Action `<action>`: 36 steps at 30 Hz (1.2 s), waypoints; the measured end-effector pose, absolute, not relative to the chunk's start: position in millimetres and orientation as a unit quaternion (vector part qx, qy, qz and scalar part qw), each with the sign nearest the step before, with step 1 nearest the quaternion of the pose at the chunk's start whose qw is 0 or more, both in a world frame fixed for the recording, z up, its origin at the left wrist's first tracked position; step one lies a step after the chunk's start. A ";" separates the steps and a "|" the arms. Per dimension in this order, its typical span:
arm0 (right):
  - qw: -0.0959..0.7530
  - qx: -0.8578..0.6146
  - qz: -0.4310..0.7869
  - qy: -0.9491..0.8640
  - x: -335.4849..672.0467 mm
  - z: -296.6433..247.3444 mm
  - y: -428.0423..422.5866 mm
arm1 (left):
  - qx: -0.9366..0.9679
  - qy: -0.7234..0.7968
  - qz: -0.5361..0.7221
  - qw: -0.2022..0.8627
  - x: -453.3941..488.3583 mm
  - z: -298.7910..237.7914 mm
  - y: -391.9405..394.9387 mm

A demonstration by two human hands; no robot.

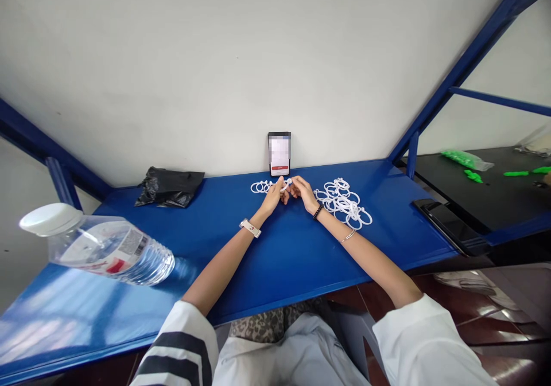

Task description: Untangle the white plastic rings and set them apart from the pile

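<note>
My left hand (271, 198) is closed, with its thumb and fingers on a white plastic ring (284, 187) that looks like a curtain ring with a small eyelet. Close beside it, my right hand (303, 191) pinches the same ring near the eyelet; its fingertips are small and partly hidden. Several white rings (256, 187) form a row just left of my left hand, and I cannot tell whether they are linked together. To the right of my right hand lies a loose heap of similar white rings (341, 202).
A phone (280, 155) leans upright on the wall behind my hands. At left are a black plastic bag (167, 187) and a large water bottle (116, 248). A dark phone (447, 225) lies at the blue table's (267, 271) right edge. Green pieces (462, 159) rest on a black surface beyond.
</note>
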State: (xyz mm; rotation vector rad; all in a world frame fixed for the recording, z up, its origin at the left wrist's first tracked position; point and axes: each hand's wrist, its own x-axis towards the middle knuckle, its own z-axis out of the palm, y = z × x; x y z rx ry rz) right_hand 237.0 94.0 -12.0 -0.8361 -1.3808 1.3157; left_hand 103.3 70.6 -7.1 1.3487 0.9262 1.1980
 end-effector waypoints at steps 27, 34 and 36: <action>0.481 -0.339 0.565 -0.578 237.0 -13.2 95.3 | 0.575 0.384 0.494 0.526 101.7 -11.2 73.2; 0.471 -0.311 0.596 -0.571 239.6 -12.6 97.2 | 0.568 0.369 0.508 0.532 102.0 -10.7 72.5; 0.476 -0.310 0.599 -0.564 239.7 -12.5 97.7 | 0.566 0.369 0.512 0.531 102.2 -10.3 72.5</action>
